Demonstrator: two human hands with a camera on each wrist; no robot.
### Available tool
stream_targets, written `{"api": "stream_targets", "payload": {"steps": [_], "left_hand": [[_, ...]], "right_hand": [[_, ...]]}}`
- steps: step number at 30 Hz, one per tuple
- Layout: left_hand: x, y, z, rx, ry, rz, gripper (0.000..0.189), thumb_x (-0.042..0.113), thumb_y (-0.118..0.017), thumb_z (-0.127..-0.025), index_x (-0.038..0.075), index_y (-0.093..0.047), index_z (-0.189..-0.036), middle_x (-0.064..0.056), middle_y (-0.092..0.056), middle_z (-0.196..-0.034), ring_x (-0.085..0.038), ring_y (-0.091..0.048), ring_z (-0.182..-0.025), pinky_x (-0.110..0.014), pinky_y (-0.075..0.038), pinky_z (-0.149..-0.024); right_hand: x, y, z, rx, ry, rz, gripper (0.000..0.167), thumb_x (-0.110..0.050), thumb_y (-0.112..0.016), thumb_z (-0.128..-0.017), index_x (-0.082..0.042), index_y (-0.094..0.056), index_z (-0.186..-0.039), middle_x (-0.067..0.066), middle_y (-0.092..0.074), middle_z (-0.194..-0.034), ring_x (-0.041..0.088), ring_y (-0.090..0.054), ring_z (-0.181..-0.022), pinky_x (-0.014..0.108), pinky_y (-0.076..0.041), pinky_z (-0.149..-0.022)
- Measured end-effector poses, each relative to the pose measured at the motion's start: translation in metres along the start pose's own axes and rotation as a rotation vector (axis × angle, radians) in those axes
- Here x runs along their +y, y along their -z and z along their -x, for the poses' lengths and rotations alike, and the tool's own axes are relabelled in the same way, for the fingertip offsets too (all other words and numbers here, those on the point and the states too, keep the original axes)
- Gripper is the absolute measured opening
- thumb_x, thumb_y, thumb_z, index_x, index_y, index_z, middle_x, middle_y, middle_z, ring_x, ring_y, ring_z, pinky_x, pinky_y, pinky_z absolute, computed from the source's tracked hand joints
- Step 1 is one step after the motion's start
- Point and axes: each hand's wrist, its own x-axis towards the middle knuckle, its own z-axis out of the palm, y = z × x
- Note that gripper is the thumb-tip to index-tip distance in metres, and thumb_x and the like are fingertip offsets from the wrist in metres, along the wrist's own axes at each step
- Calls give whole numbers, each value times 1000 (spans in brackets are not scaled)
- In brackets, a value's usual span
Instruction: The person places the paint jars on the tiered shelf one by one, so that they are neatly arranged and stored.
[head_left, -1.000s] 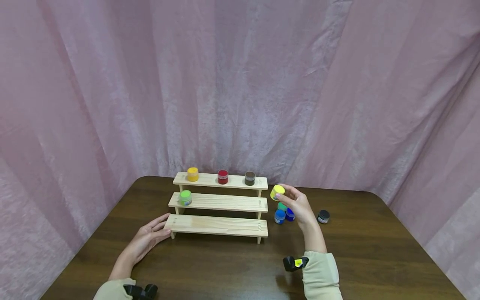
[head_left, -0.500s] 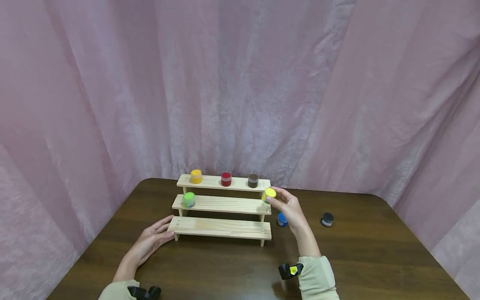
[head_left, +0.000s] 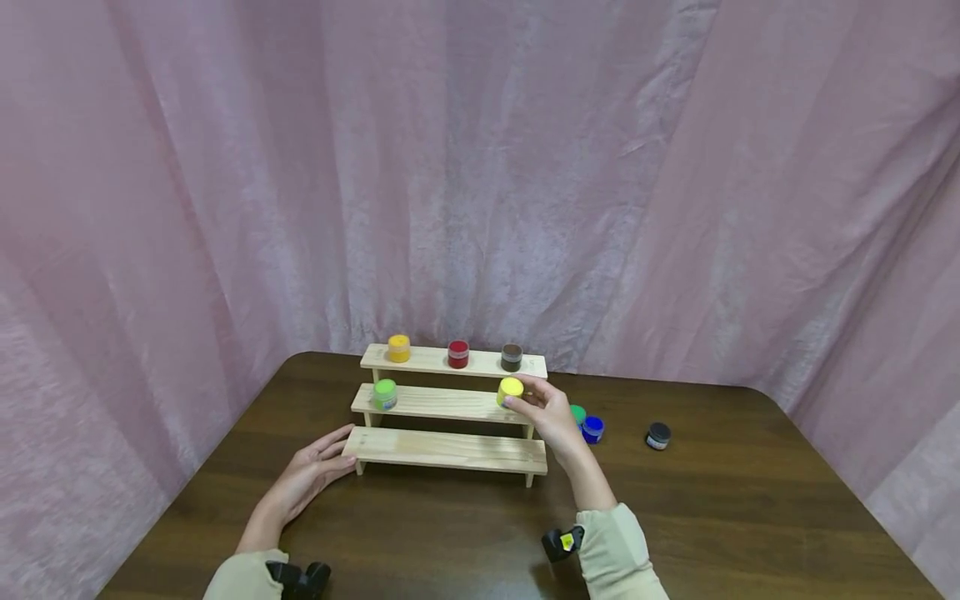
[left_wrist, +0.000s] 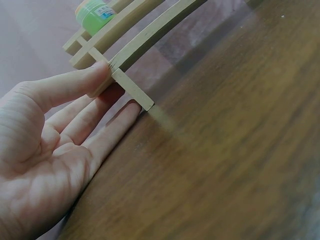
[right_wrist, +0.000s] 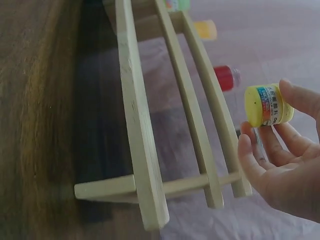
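Observation:
A three-tier wooden display stand [head_left: 446, 450] stands on the table. My left hand [head_left: 309, 477] holds its lowest tier at the left end; in the left wrist view the thumb lies on the tier's end and the other fingers reach under it. Between thumb and fingers, my right hand [head_left: 551, 417] pinches a yellow paint jar [head_left: 510, 390] above the right part of the middle tier. In the right wrist view the labelled yellow jar [right_wrist: 269, 105] is apart from the wood. A light green jar [head_left: 385, 394] sits at the middle tier's left end.
On the top tier are an orange-yellow jar [head_left: 399, 348], a red jar [head_left: 458, 353] and a dark brown jar [head_left: 512, 357]. Right of the stand, a green jar [head_left: 577, 414], partly hidden, and a dark blue jar [head_left: 592, 429] are together. A black jar [head_left: 657, 435] lies farther right.
My right hand has carried the yellow jar leftward, from beside the stand to over its middle tier. The left hand keeps its place at the stand's end. The view has shifted slightly.

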Motion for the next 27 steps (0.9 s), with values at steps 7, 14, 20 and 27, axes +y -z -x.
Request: {"api": "stream_targets", "payload": {"steps": [7,14,20,27], "left_hand": [[-1,-1,-1,-6,2,9,76,6,-61,-94,1,-17,-155,-8,-52,-137,-1,-63,-107,-18,-52,-96],[1,-1,-1,-12,-8,9,76,6,-61,-94,1,-17,-155,-7,-51,-137,0,-62,-107,-18,-51,-96],[0,0,-1,-9,-4,15,76,5,-61,-94,0,-16,-155,-6,-53,-135,0,-62,-107,-18,-51,-96],[0,0,-2,-6,-6,19,76,5,-61,-94,1,-17,-155,-6,-53,-135,0,-62,-107,-18,-52,-96]], "right_hand": [[-2,-19,-10,-5,26,49,48,-13,-68,-91,-3,-55,-137,18,-62,-131,32,-60,-120,40,-53,-101],[-3,-40,-18,-19,21,61,46,-15,-69,-91,-3,-58,-134,18,-62,-131,32,-59,-120,41,-52,-102],[1,-55,-22,-63,19,53,44,-13,-68,-91,-1,-59,-132,19,-63,-129,33,-60,-120,41,-52,-102],[8,-66,-28,-91,64,109,44,-8,-67,-91,3,-57,-133,22,-64,-127,34,-62,-117,39,-54,-98]]}}
